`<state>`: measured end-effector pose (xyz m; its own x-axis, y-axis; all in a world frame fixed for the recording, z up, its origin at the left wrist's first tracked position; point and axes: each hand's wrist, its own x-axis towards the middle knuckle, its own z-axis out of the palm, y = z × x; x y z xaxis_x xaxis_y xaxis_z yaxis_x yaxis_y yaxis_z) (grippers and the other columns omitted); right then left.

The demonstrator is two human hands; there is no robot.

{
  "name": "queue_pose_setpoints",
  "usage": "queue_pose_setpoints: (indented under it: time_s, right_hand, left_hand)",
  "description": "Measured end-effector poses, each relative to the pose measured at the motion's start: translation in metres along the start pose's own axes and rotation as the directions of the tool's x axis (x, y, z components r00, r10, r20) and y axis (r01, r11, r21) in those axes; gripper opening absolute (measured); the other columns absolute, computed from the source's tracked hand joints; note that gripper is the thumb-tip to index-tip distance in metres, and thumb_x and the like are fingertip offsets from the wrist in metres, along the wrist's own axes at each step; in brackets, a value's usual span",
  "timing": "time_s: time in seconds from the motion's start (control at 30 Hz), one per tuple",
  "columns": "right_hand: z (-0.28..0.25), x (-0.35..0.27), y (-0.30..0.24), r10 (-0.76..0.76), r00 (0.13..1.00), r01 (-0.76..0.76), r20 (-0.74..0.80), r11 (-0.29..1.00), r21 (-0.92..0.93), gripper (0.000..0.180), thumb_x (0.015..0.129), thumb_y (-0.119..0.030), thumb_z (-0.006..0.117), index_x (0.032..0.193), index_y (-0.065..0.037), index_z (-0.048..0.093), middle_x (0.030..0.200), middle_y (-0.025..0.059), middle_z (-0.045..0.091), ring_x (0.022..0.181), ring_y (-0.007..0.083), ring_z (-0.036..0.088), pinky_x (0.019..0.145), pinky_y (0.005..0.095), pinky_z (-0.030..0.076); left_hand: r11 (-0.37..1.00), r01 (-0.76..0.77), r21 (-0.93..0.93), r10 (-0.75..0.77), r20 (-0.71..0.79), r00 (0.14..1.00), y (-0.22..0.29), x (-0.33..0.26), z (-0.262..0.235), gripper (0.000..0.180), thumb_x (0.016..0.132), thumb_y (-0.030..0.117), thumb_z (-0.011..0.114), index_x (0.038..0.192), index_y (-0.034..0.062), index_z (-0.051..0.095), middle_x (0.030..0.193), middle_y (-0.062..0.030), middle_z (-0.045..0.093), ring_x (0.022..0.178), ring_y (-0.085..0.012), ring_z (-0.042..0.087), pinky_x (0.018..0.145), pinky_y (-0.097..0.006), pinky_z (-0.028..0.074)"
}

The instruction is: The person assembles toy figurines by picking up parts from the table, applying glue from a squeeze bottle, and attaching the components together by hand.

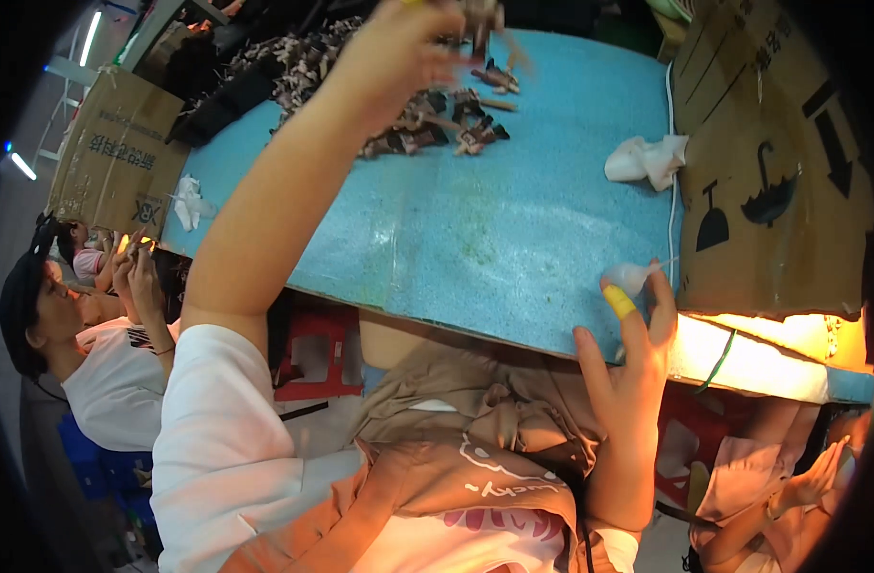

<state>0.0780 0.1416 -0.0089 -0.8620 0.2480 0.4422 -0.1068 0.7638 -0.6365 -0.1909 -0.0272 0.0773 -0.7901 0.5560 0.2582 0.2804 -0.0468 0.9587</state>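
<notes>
My left hand [404, 57] reaches across the blue table to its far side, over a pile of small brown-and-beige figure-like pieces [408, 134]. Motion smears its fingers. A blurred brown piece [481, 27] shows at the fingertips, and whether they grip it is unclear. Near the table's front edge on the right, my right hand [633, 349] has a small translucent white squeeze bottle [630, 278] between two fingertips, its thin nozzle pointing right. Yellow tape wraps one of those fingers, while the thumb stands apart from the bottle.
Crumpled white tissue [647, 160] lies by the large cardboard box [776, 172] at right. A white cord [671, 229] runs beside that box. Another carton [112, 153] stands at far left, near a dark tray [229, 100]. Co-workers sit on both sides; a red stool [318, 353] is below.
</notes>
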Motion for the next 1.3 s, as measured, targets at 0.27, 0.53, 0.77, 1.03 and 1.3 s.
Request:
queue_pose_setpoints:
  time_s: [0.27,0.53,0.77,1.03,1.3]
  right_hand:
    - [0.013,-0.003,0.014,-0.015,1.0,0.017,0.012,0.99,-0.14,0.037,0.068,-0.014,0.068,0.104,-0.008,0.061,0.111,0.0201,0.046,0.103,0.0336,0.045,0.084,0.039,0.035]
    - [0.006,-0.01,0.023,-0.101,0.984,0.116,-0.147,0.988,0.103,0.022,0.077,0.008,0.05,0.097,0.002,0.054,0.102,0.0211,0.051,0.09,0.0321,0.055,0.076,0.0371,0.045]
    - [0.002,-0.04,0.009,0.321,0.933,-0.137,-0.165,0.738,0.661,0.04,0.079,0.004,0.052,0.118,0.005,0.04,0.107,0.0164,0.053,0.093,0.0216,0.055,0.08,0.0304,0.044]
    - [-0.014,-0.052,0.013,0.524,0.851,-0.154,-0.038,0.319,0.935,0.043,0.082,-0.021,0.061,0.116,0.0,0.044,0.084,0.0099,0.056,0.06,0.0133,0.05,0.052,0.0243,0.039]
    - [-0.022,-0.057,0.007,0.511,0.858,-0.096,0.059,0.046,0.994,0.051,0.082,-0.033,0.058,0.117,-0.001,0.039,0.073,0.0074,0.05,0.057,0.0139,0.047,0.054,0.0245,0.037]
  left_hand:
    - [0.081,-0.112,0.99,0.067,0.106,0.992,-0.047,-0.027,0.023,0.026,0.078,0.023,0.061,0.096,0.0045,0.06,0.09,-0.0132,0.057,0.086,-0.0311,0.052,0.076,-0.039,0.042]
    - [0.365,-0.438,0.822,0.155,0.41,0.899,-0.047,-0.068,0.06,0.028,0.071,0.007,0.059,0.099,0.009,0.061,0.108,-0.0122,0.05,0.1,-0.033,0.045,0.085,-0.043,0.036]
    - [0.35,-0.146,0.925,-0.029,0.167,0.986,-0.052,-0.077,0.078,0.049,0.074,0.033,0.066,0.104,-0.0042,0.053,0.098,-0.0182,0.051,0.093,-0.0339,0.048,0.08,-0.04,0.039]
    - [0.98,0.068,0.187,-0.097,0.148,0.984,-0.056,-0.103,0.093,0.062,0.077,0.02,0.065,0.125,0.0035,0.029,0.111,-0.0181,0.051,0.099,-0.0289,0.053,0.078,-0.039,0.045]
    - [0.306,0.554,-0.774,-0.371,0.439,0.818,-0.024,-0.143,0.137,0.062,0.082,0.006,0.057,0.131,0.0151,0.02,0.114,-0.0199,0.048,0.091,-0.0276,0.058,0.058,-0.029,0.05]
